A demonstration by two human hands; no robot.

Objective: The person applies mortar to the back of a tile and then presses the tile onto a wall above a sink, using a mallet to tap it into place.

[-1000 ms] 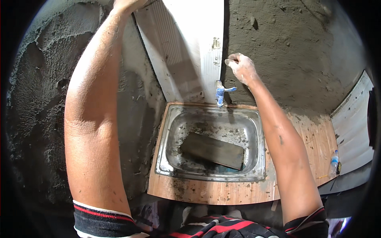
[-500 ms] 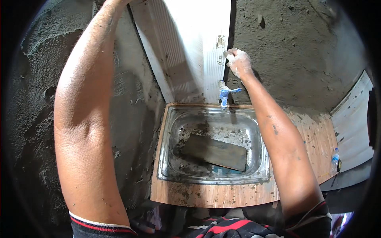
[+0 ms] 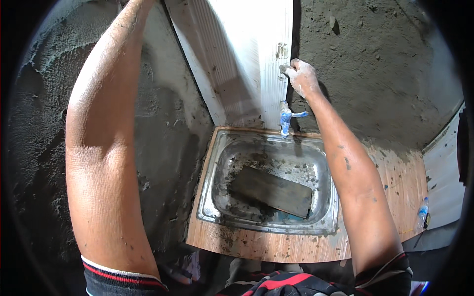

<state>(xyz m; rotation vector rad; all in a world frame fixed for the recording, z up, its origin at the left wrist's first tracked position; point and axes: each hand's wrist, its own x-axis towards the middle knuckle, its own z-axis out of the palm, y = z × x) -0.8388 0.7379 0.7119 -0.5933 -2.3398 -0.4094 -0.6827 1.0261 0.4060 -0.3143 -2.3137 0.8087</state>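
White ribbed panelling (image 3: 247, 59) stands upright against the rough grey wall, and your right hand (image 3: 302, 76) is closed on its right edge, at about one o'clock from the sink. The fingers are curled around a small object at the panel's edge; you can't make out what it is, since the knuckles and plaster dust hide it. A small metal catch (image 3: 281, 49) sits on the panel just above your hand.

Your left hand is cut off by the top rim at about eleven o'clock; only the forearm (image 3: 106, 148) shows, so whether that hand is spread or gripping cannot be told.

Directly below your right hand, at six o'clock from it, the blue tap (image 3: 286, 118) sticks out over the steel sink (image 3: 217, 197). A dark flat slab (image 3: 269, 191) lies tilted in the basin amid mortar muck. The sink sits in a wooden counter (image 3: 400, 197). At three o'clock a small plastic bottle (image 3: 422, 209) stands near the counter's edge, too small to read clearly.

Compared with a second ago, your right hand has risen from just above the tap to the panel's edge, and your left arm has swung higher and closer to the camera.
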